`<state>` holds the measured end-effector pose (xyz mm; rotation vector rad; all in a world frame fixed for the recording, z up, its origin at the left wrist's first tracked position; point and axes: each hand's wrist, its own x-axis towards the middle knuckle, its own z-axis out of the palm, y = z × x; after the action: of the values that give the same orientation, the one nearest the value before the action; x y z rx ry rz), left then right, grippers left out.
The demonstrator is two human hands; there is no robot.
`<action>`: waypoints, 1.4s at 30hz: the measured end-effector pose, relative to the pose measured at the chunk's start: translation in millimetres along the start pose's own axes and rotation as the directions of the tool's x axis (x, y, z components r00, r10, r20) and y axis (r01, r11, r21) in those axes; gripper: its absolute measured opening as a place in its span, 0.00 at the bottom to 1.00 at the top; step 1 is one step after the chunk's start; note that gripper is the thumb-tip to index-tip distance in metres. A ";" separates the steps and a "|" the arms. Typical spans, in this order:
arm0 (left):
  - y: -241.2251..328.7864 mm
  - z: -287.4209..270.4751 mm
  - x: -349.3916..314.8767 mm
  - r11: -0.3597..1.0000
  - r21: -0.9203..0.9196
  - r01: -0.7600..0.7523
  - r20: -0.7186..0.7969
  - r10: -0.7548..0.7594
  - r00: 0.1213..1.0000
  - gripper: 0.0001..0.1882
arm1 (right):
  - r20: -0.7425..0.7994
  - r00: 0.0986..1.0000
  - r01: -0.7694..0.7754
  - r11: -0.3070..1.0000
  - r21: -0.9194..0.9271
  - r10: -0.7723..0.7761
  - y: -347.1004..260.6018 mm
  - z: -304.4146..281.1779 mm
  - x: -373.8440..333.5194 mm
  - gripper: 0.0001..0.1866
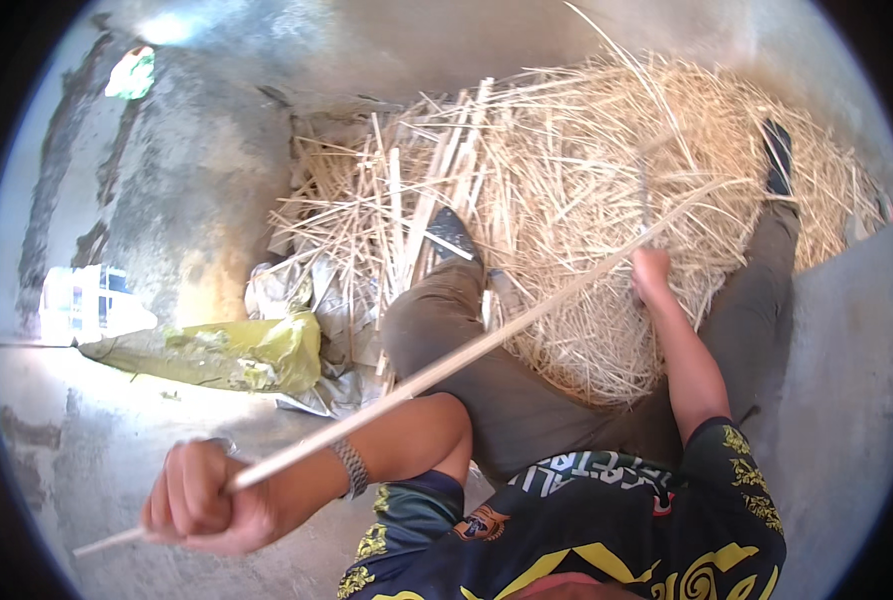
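Observation:
A long pale bamboo strip (pixel 416 385) runs slantwise from the lower left up over my legs to the straw-like heap. My left hand (pixel 211 500) is closed in a fist around its lower part, with a short end sticking out beyond the fist. My right hand (pixel 651 275) is closed just beside the strip's upper part, over the heap. From that fist a thin grey blade-like tool (pixel 645 195) points away from me; its handle is hidden in the fingers. Whether the blade touches the strip I cannot tell.
A large heap of pale shavings and thin strips (pixel 586 340) lies between and beyond my legs. Longer flat strips (pixel 456 150) lie to its left. A yellow sack (pixel 286 350) rests by the stained wall (pixel 196 190). My dark shoes (pixel 451 235) stand in the heap.

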<state>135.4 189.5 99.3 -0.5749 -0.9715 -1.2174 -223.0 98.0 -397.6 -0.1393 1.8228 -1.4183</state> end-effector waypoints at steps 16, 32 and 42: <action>-133.7 -152.1 12.5 0.789 0.521 0.327 -0.243 -0.230 0.942 0.39 | 0.526 0.850 0.085 0.984 -0.158 0.011 -100.9 28.5 -150.9 0.07; -204.1 -207.7 -23.4 0.656 0.390 0.646 -0.310 -0.568 0.763 0.41 | 0.579 0.815 0.217 0.910 -0.354 0.031 -90.9 21.5 -161.9 0.13; -204.7 -184.8 -18.1 0.712 0.262 0.651 -0.432 -0.517 0.739 0.41 | 0.530 0.835 0.017 0.955 -0.295 0.148 -23.5 28.9 -127.5 0.11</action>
<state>-3.5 -9.5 -33.0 0.3114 -1.1119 -1.5631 -127.7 135.0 -312.8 -0.5701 1.5118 -0.9211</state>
